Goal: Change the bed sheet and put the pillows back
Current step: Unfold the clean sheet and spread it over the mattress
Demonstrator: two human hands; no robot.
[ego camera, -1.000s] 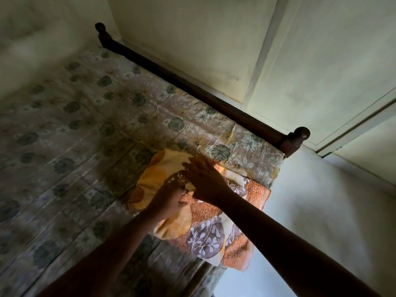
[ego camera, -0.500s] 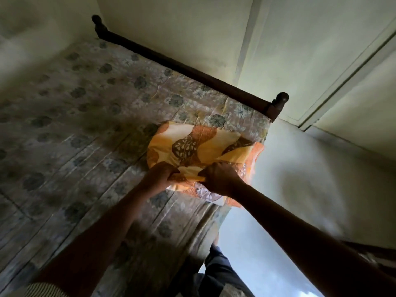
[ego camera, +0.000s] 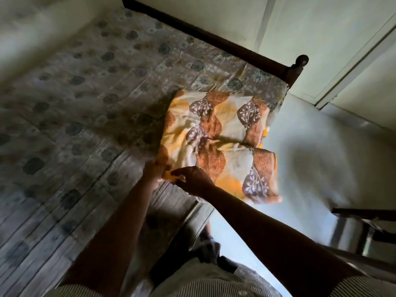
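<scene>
sheet (ego camera: 220, 144) unfolded wider; left hand (ego camera: 153, 170), right hand (ego camera: 192, 179) pinch its corner.

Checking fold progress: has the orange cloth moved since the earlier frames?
Yes. The orange cloth has opened toward the person, its near edge now farther from the bedpost.

Dim room, light from right, motion blur, wide-angle distortion

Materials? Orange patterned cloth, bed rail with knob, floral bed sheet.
Orange patterned cloth: thin woven fabric, matte; it creases and droops over the bed edge. Bed rail: dark turned wood, slight sheen on the knob, probably varnished. Floral bed sheet: printed fabric, matte, with fold creases.
</scene>
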